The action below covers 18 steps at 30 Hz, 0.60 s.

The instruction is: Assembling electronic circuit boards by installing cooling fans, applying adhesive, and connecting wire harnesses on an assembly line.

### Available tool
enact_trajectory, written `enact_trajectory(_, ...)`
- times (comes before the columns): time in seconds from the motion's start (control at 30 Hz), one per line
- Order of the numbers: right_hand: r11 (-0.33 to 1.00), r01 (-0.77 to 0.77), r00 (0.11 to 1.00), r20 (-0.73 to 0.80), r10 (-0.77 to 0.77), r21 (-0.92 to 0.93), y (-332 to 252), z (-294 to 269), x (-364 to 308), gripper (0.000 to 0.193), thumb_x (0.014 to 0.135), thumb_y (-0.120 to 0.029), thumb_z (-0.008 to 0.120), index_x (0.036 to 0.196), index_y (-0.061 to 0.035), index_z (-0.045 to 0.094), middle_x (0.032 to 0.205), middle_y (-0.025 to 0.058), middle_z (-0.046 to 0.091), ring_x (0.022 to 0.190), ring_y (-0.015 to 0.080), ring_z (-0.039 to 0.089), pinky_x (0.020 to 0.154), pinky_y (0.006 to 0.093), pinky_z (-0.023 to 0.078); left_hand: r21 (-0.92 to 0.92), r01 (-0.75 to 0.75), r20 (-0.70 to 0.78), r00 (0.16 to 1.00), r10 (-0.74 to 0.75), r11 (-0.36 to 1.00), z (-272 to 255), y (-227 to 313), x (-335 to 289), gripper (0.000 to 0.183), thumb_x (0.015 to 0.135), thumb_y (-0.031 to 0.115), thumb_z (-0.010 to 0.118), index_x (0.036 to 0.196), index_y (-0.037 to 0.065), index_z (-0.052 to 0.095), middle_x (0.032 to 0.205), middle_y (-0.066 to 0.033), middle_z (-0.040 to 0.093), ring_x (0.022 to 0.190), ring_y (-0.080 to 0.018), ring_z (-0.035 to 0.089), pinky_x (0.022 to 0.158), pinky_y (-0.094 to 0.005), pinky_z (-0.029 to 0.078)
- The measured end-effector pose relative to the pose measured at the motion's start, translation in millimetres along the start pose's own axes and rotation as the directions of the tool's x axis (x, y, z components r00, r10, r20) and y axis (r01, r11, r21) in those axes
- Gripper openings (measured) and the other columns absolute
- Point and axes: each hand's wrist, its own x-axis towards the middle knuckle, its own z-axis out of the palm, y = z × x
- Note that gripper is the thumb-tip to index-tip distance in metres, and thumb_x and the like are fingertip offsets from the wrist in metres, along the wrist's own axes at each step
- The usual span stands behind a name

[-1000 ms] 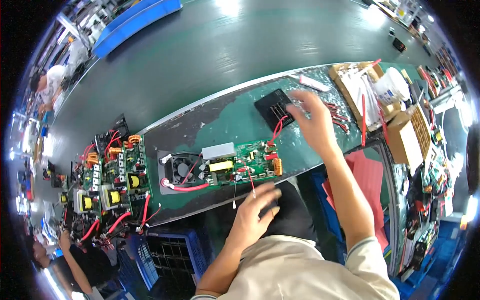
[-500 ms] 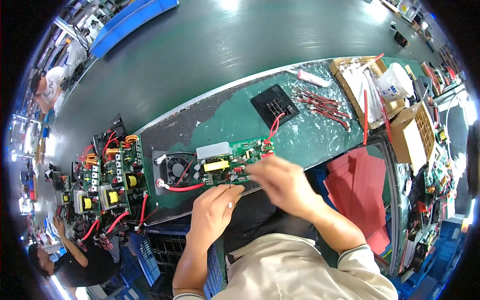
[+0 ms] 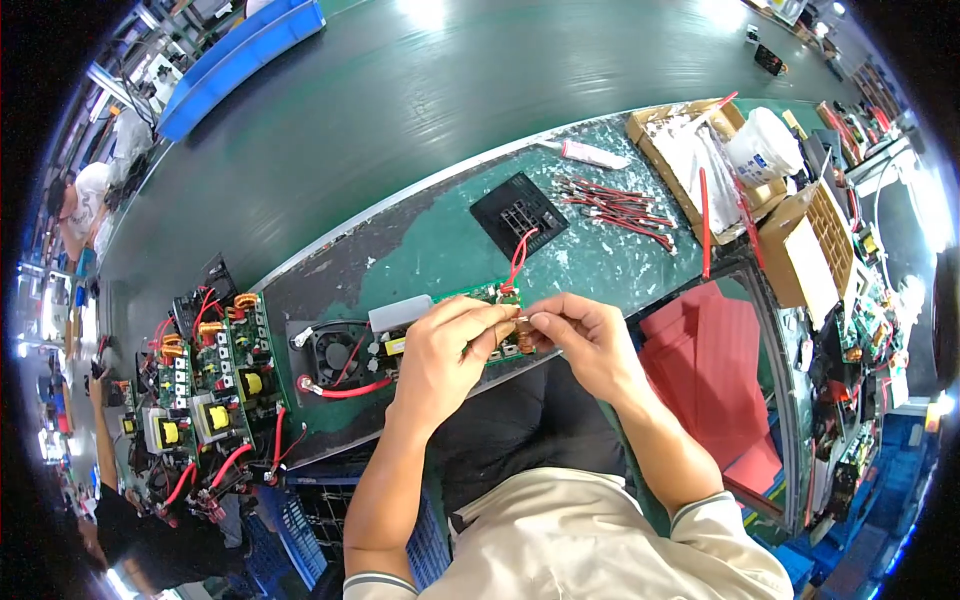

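Observation:
In front of me lies a green circuit board (image 3: pixel 482 296), partly hidden by my hands, with a long grey block (image 3: pixel 400 313) on it. My left hand (image 3: pixel 440 355) reaches over the board with its thumb and fingers pinched together. Close beside it, my right hand (image 3: pixel 592 350) also pinches over the board's right end, above a copper coil (image 3: pixel 525 342). Whatever the fingertips hold is too small to make out. Red wires (image 3: pixel 518 260) run from the board to a black plastic panel (image 3: pixel 515 213). At its left end is a black fan (image 3: pixel 335 353) with a thick red cable (image 3: pixel 355 390).
Several assembled boards (image 3: pixel 225 370) stand at left. Red-black wire leads (image 3: pixel 620 212) and a white tube (image 3: pixel 594 155) lie behind right, near a cardboard box (image 3: pixel 660 150) and white tub (image 3: pixel 765 145). Red sheets (image 3: pixel 705 370) are at right; a blue bin (image 3: pixel 240 65) is far left.
Both hands have moved to the board's right end and come together, fingertips nearly touching. My right hand was blurred in motion before. The whole view has shifted slightly.

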Motion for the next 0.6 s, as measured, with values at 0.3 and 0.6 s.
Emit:
enact_trajectory(0.3, 0.949, 0.144, 0.984, 0.144, -0.107, -0.281, -11.4, 1.3, 4.7, 0.014, 0.095, -0.011, 0.064, 0.098, 0.0029, 0.065, 0.074, 0.0000, 0.063, 0.067, 0.0065, 0.055, 0.061, 0.0237, 0.046, 0.107, 0.020, 0.013, 1.000, -0.022, 0.994, -11.0, 12.3, 2.9, 0.023, 0.079, -0.008, 0.069, 0.099, 0.000, 0.073, 0.089, -0.0115, 0.068, 0.076, -0.0239, 0.068, 0.066, -0.0321, 0.054)
enact_trajectory(0.6, 0.565, 0.358, 0.932, 0.248, -0.264, -0.743, -49.9, -18.8, 70.1, 0.025, 0.087, -0.012, 0.071, 0.109, -0.0027, 0.064, 0.096, 0.0110, 0.070, 0.084, 0.0200, 0.067, 0.076, 0.0336, 0.053, 0.035, 0.050, -0.128, 0.991, -0.045, 0.998, -15.8, 10.1, 0.6, 0.018, 0.079, -0.007, 0.071, 0.096, 0.000, 0.073, 0.089, -0.0101, 0.068, 0.072, -0.0198, 0.068, 0.063, -0.0289, 0.053)
